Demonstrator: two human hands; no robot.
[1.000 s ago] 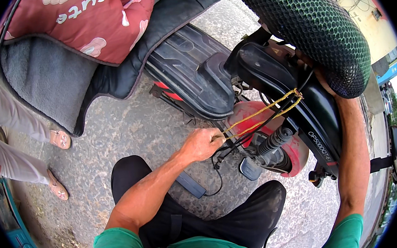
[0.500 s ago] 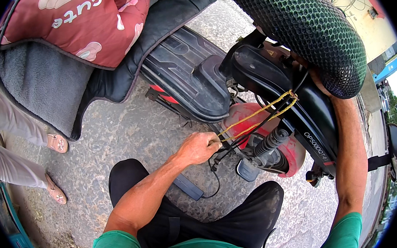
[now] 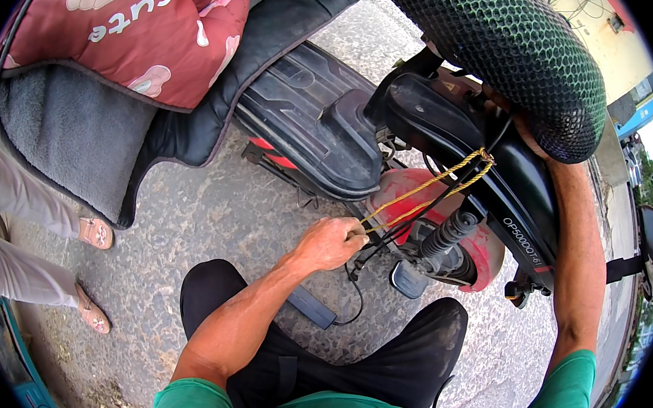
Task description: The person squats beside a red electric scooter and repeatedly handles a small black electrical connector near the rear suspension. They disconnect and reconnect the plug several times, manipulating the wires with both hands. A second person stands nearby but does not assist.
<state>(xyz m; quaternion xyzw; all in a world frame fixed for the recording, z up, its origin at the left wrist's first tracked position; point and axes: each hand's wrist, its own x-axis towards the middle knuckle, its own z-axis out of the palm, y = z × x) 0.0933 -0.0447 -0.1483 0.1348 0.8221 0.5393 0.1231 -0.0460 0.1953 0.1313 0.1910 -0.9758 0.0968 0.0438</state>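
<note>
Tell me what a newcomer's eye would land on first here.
Most likely the big, rounded seat in green-and-black honeycomb mesh, looming at the upper right. Next, the dusty-red quilted cover with pale prints, spread across the upper left. Then, near the centre, the thin yellow-and-dark twisted rope, stretched in two strands between the person's left hand and the glossy black scooter body.

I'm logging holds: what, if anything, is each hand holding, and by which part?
Left hand: the yellow cord, by its near end. Right hand: mostly behind the seat; its grip cannot be told.
</note>
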